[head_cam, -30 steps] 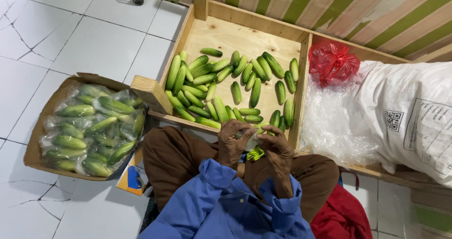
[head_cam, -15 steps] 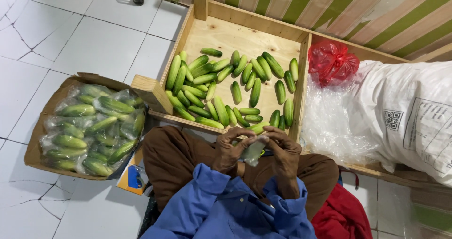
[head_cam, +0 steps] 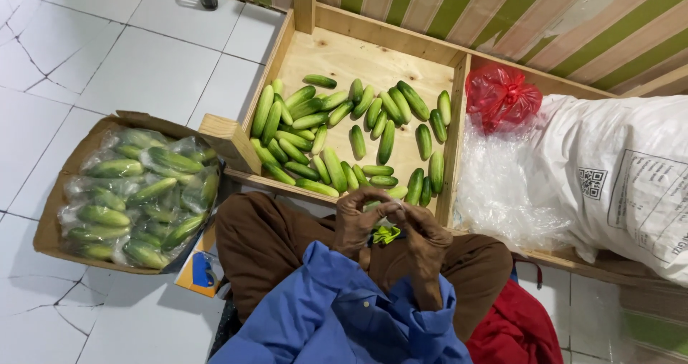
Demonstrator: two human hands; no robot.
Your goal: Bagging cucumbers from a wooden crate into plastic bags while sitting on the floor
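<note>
At 6 o'clock over the lap, left hand [head_cam: 358, 221] and right hand [head_cam: 424, 236] both pinch a yellow-green band [head_cam: 386, 233]; loose cucumbers [head_cam: 337, 131] at 12, bagged cucumbers [head_cam: 140, 195] at 9.

Left hand [head_cam: 360, 223]: mine, raised in front of my chest, fingers [head_cam: 367, 199] curled inward, knuckles up
Right hand [head_cam: 426, 236]: close beside the left, fingers bent toward it, fingertips meeting
Forearms: drawn in over my lap, blue sleeves to the wrists
</note>
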